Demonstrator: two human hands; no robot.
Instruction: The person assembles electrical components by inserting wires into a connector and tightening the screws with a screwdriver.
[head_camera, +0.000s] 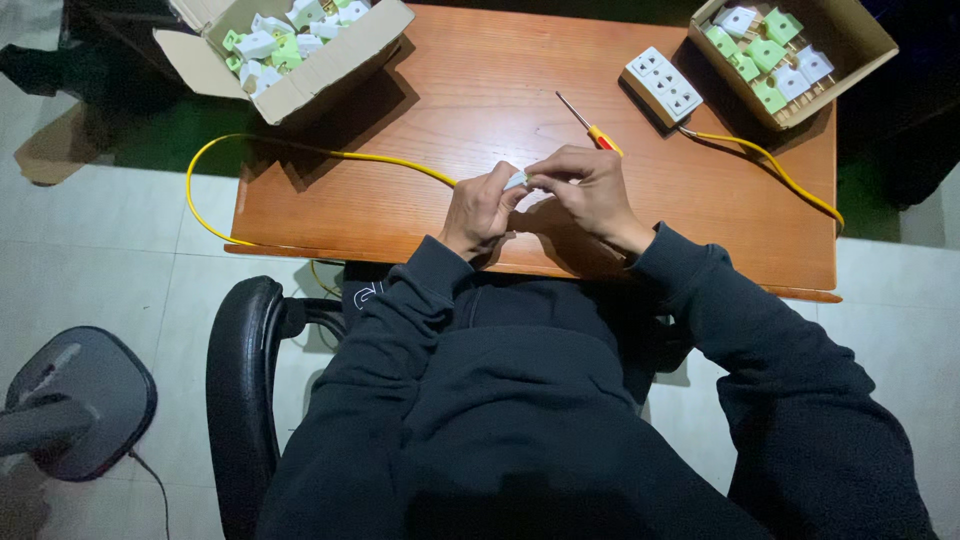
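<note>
My left hand (478, 210) and my right hand (590, 190) meet over the near middle of the wooden table (480, 90). Both pinch a small white plug piece (517, 181) between their fingertips. A yellow cable (300, 150) runs from that piece leftward, loops off the table's left edge and comes back under it. A screwdriver with a red and yellow handle (592, 127) lies just beyond my right hand.
A white power strip (662, 84) with a yellow cord (770, 165) lies at the back right. Two open cardboard boxes (330, 60) (850, 40) hold several white and green plugs. A black chair arm (240, 380) and a fan base (75, 400) are on the left.
</note>
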